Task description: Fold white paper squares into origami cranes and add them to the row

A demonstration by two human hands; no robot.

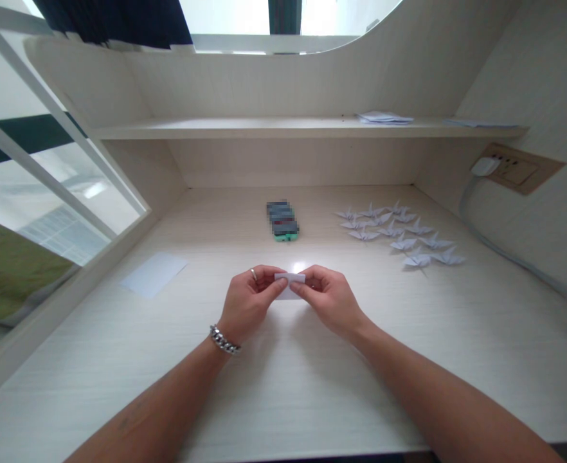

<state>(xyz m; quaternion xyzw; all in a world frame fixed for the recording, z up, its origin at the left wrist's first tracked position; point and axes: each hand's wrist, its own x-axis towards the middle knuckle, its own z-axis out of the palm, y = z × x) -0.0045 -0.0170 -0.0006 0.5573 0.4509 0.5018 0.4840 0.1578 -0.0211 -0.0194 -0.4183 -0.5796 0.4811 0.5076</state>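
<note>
The left hand (247,303) and right hand (332,299) meet over the middle of the desk (283,399), each pinched closed, thumb against fingertips, on a small white folded paper (289,294) between them. Its straight upper edge runs left to right across the view, and its long axis seems to lie the same way, though the thumbs cover part of it. The left hand wears a ring (253,274), with a chain bracelet (224,341) at the wrist. Beyond the hands lies a dark object with a green end (282,222), pixelated, so any writing on it cannot be read. A white sheet (154,274) lies slantwise to the left; to the right stands a cluster of folded paper cranes (404,244). Farther out are a shelf (245,128) bearing papers (384,118) and a wall socket (522,170) holding a white plug (485,167).
</note>
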